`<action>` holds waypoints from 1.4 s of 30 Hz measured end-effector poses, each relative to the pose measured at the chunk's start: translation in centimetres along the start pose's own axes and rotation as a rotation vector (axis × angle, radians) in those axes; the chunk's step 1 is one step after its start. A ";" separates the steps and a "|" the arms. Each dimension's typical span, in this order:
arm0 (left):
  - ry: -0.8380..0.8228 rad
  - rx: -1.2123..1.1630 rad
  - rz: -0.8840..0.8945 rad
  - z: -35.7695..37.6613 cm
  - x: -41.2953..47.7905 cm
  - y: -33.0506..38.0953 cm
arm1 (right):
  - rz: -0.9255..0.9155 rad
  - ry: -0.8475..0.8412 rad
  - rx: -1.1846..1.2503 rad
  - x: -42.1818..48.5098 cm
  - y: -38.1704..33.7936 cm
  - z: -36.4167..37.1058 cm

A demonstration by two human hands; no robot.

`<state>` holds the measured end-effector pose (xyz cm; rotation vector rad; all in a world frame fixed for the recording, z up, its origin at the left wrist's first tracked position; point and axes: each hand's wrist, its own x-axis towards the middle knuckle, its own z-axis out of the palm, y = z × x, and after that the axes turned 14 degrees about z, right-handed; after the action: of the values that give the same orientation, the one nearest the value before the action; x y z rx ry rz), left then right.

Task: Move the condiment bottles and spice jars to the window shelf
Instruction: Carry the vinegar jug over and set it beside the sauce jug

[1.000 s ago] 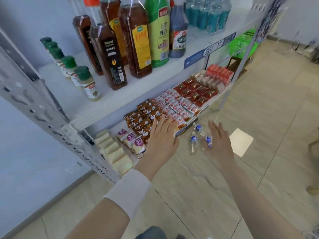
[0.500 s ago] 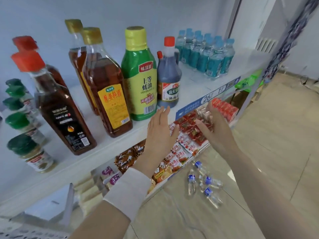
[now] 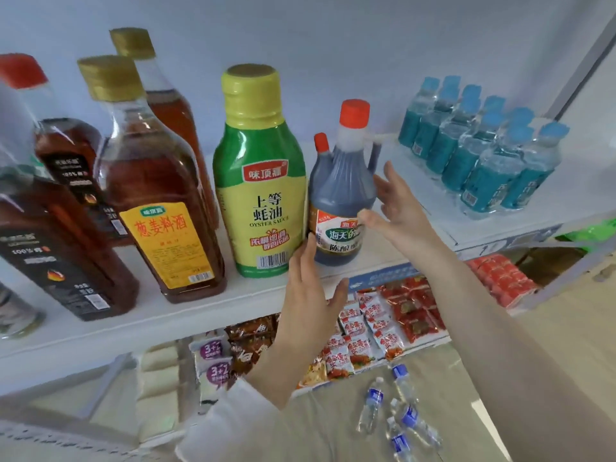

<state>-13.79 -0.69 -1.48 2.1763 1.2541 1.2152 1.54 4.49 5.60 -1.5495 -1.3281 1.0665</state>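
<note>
Right hand (image 3: 396, 211) and left hand (image 3: 310, 295) were held open and empty either side of the dark bottle (image 3: 340, 195) by the shelf (image 3: 200, 311)'s front edge, likely for a two-handed lift.

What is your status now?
Left grip open, right grip open, flanking dark red-capped plastic bottle. Bottle upright on white shelf. Green oyster sauce bottle close beside.

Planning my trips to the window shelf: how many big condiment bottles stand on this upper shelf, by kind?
Dark-labelled brown bottles: 2
Gold-capped amber bottles: 2
Green-and-yellow oyster sauce bottle: 1
Red-capped dark vinegar jug: 1
Total: 6
</note>
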 end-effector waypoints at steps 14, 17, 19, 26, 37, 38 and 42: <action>0.242 0.154 -0.178 3.3 0.9 1.9 | -0.127 -0.327 0.153 5.2 0.4 0.7; 0.255 0.113 -0.188 3.3 1.1 2.4 | -0.146 -0.301 0.181 4.6 0.5 0.3; 0.242 0.104 -0.178 3.4 0.9 2.7 | -0.140 -0.301 0.226 3.8 0.9 -0.3; 0.130 -0.246 -0.231 2.7 -1.0 5.4 | -0.073 -0.410 0.323 -1.0 1.4 -1.8; 0.373 -0.304 -0.418 -7.6 -10.8 6.1 | -0.052 -0.710 0.288 -9.3 -3.6 9.9; 0.401 -0.300 -0.440 -9.3 -12.3 5.7 | -0.045 -0.748 0.290 -10.4 -4.1 12.1; 0.517 -0.301 -0.498 -17.0 -19.4 4.1 | -0.004 -0.918 0.288 -15.7 -6.1 21.8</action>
<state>-30.09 -20.93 1.14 1.2666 1.5572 1.6535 -22.33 -9.16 6.04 -0.8343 -1.6348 1.9932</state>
